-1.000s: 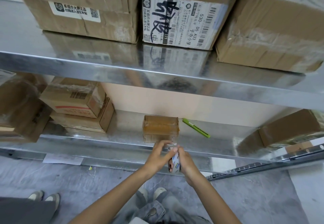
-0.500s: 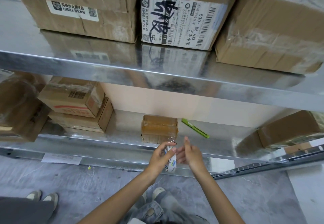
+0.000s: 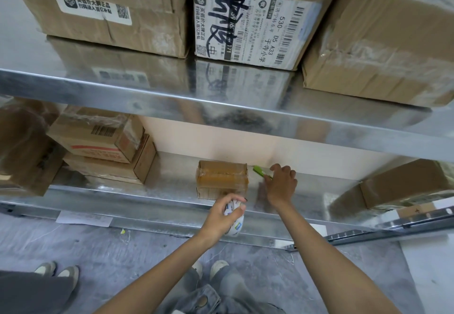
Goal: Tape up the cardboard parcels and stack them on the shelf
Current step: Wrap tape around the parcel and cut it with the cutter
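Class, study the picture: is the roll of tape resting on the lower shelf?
No, the left hand grips the tape roll in the air in front of the lower shelf.

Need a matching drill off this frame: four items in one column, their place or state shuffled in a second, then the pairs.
Items
1. tape roll
2. green knife
3. small parcel
4. scrawled-label box

Places
A. upper shelf, between two other boxes
B. gripped in the left hand
C. lower shelf, at the right hand fingertips
D. lower shelf, middle, wrapped in clear tape

Pairs: 1-B, 2-C, 3-D, 4-A
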A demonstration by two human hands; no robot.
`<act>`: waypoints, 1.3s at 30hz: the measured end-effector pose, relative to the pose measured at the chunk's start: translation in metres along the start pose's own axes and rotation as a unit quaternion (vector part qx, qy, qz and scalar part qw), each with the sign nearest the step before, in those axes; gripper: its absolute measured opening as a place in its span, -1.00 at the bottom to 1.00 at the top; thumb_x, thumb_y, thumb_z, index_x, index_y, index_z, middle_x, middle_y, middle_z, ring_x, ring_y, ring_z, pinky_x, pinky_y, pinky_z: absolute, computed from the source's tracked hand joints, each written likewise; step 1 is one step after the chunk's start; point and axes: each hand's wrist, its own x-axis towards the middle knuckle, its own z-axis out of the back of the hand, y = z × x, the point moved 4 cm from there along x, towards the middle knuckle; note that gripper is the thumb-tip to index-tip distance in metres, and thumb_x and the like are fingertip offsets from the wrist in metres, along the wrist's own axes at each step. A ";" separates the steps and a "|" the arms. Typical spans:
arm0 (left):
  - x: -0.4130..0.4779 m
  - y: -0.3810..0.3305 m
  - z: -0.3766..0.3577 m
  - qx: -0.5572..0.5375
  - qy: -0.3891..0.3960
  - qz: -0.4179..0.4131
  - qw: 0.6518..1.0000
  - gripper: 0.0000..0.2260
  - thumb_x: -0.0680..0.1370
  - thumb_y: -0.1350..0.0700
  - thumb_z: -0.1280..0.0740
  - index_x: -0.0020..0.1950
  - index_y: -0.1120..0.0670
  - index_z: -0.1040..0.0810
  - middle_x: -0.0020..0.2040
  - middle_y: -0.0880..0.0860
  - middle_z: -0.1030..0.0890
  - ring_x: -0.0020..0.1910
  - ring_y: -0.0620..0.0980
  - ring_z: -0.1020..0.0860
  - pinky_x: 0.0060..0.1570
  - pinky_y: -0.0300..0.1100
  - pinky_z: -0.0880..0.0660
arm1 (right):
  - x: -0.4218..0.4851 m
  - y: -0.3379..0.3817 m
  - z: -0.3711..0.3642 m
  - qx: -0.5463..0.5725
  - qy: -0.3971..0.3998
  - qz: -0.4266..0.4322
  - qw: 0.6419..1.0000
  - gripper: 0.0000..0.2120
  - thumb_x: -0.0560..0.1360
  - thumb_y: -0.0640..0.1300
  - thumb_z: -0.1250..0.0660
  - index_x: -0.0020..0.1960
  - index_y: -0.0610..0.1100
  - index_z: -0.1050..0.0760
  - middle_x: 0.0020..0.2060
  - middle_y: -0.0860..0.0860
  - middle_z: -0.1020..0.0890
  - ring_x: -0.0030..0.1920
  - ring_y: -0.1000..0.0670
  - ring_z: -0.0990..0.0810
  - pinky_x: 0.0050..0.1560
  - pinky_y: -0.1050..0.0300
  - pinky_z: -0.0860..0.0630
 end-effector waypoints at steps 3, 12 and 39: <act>-0.001 0.001 0.001 -0.020 0.005 0.019 1.000 -0.93 0.56 0.14 -0.36 0.03 0.07 -0.59 0.03 -0.07 -0.57 -0.06 -0.17 -0.53 -0.15 -0.44 -0.43 | 0.004 -0.006 -0.010 -0.034 0.021 -0.004 0.999 -0.76 0.50 0.00 -0.33 0.11 -0.08 -0.47 0.10 -0.09 -0.49 0.17 -0.14 -0.39 0.11 0.01 -0.31; -0.010 0.003 0.002 -0.078 0.034 0.135 0.987 -0.86 0.58 0.00 -0.30 0.09 -0.01 -0.57 0.20 0.08 -0.55 -0.09 -0.08 -0.51 -0.18 -0.23 -0.43 | 0.007 -0.019 -0.012 0.208 0.102 -0.023 0.973 -0.88 0.53 -0.16 -0.31 -0.10 -0.17 -0.39 -0.25 -0.10 -0.58 -0.27 -0.12 -0.51 -0.28 0.05 -0.42; -0.013 0.000 0.002 -0.128 0.092 0.225 0.962 -0.88 0.59 -0.05 -0.29 0.08 -0.10 -0.57 0.15 0.06 -0.53 -0.06 0.03 -0.49 -0.19 -0.12 -0.47 | -0.049 0.039 0.072 0.654 0.032 0.048 0.754 -0.95 0.61 -0.25 -0.17 0.02 -0.25 -0.36 -0.17 -0.13 -0.69 -0.13 -0.16 -0.68 -0.14 0.07 -0.62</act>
